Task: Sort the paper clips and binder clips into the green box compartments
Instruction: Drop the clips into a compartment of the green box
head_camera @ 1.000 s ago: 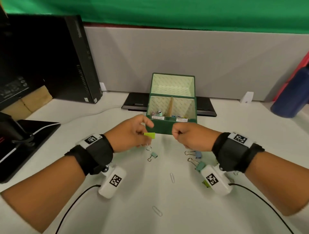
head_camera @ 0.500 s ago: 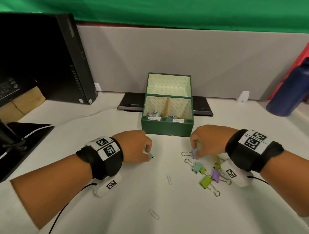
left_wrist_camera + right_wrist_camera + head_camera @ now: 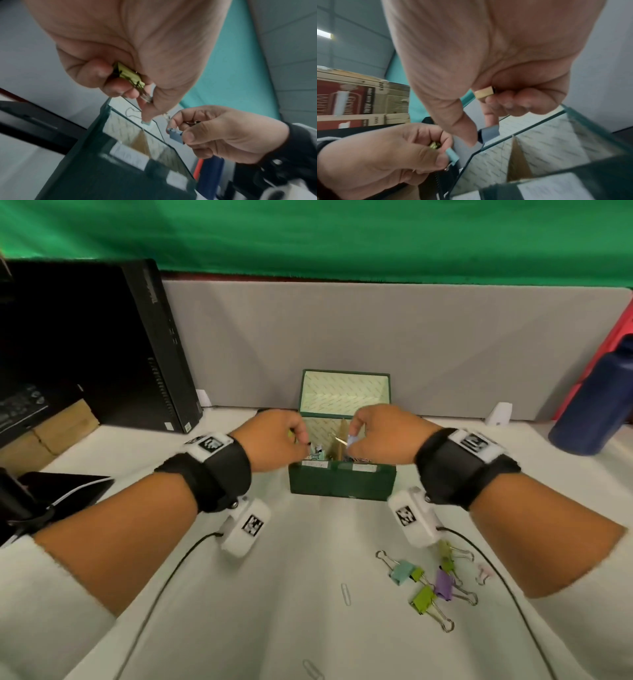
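Observation:
The green box (image 3: 342, 482) stands open at the table's middle, split by a divider, with some clips inside. My left hand (image 3: 301, 445) hovers over its left compartment. It pinches a teal binder clip (image 3: 145, 122) at thumb and forefinger and keeps a yellow-green binder clip (image 3: 128, 75) in its curled fingers. My right hand (image 3: 354, 436) is over the divider, pinching a blue binder clip (image 3: 489, 132) and gripping a pale yellow one (image 3: 483, 93). Several coloured binder clips (image 3: 424, 599) lie on the table at the near right. Two paper clips (image 3: 346, 594) lie nearer me.
A black computer tower (image 3: 147, 347) stands at the back left, with a black stand (image 3: 51, 491) in front of it. A dark blue bottle (image 3: 592, 405) is at the far right. A grey partition (image 3: 376, 337) closes the back. Wrist-camera cables trail across the near table.
Both hands have risen from the table to above the box. The left took the teal clip with it, the right the blue clip.

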A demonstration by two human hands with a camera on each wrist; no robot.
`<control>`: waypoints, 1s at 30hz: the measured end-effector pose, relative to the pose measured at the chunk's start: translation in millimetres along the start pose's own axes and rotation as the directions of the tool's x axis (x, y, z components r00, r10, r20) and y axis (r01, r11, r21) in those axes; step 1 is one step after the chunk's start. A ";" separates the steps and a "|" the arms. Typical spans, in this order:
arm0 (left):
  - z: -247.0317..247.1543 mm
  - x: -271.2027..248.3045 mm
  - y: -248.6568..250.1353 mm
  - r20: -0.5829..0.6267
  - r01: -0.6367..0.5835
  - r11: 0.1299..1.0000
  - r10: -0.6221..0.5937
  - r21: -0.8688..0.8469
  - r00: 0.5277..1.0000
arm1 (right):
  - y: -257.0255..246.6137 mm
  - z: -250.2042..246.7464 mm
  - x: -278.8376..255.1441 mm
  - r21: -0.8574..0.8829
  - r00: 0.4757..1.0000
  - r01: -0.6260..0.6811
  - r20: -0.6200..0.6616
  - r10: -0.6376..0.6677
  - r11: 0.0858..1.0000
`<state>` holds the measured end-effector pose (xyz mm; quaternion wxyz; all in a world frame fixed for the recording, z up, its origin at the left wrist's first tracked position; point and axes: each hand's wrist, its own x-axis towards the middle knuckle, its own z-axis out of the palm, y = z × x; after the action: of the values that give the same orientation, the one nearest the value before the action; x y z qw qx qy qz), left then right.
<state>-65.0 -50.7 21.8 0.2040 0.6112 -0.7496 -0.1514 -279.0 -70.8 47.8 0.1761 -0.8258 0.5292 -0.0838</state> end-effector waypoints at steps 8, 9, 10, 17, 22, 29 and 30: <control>7.7 49.2 5.7 -0.028 0.172 0.984 -0.173 -0.049 0.984 | -19.2 18.4 55.6 -0.007 0.994 -0.106 -0.024 0.106 0.994; 8.5 50.6 5.7 -0.033 0.180 0.982 -0.182 -0.053 0.983 | -18.3 20.0 55.6 -0.012 0.995 -0.096 -0.027 0.096 0.995; 9.3 51.9 5.3 -0.039 0.187 0.981 -0.189 -0.058 0.981 | -16.5 20.9 54.4 0.002 0.996 -0.088 -0.027 0.088 0.996; 2.6 46.2 1.3 0.056 0.141 0.978 -0.134 -0.150 0.989 | 35.6 2.8 12.9 0.222 0.984 0.014 -0.176 0.026 0.975; 8.8 -6.7 13.5 -0.030 -0.175 0.984 0.175 0.027 0.984 | 105.9 -5.8 -68.5 -0.086 0.994 -0.042 -0.106 0.033 0.995; 73.0 -51.4 46.3 0.442 -0.540 0.829 0.434 0.144 0.785 | 129.3 18.1 -154.9 -0.221 0.983 -0.051 0.164 0.088 0.974; 82.3 -50.0 53.0 0.475 -0.546 0.827 0.428 0.138 0.769 | 128.3 23.0 -156.8 -0.200 0.984 -0.046 0.161 0.079 0.979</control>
<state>-142.2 7.3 -30.7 -0.0157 0.3675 -0.9223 -0.1190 -446.7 27.1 -14.6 0.1406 -0.8262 0.5438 0.0443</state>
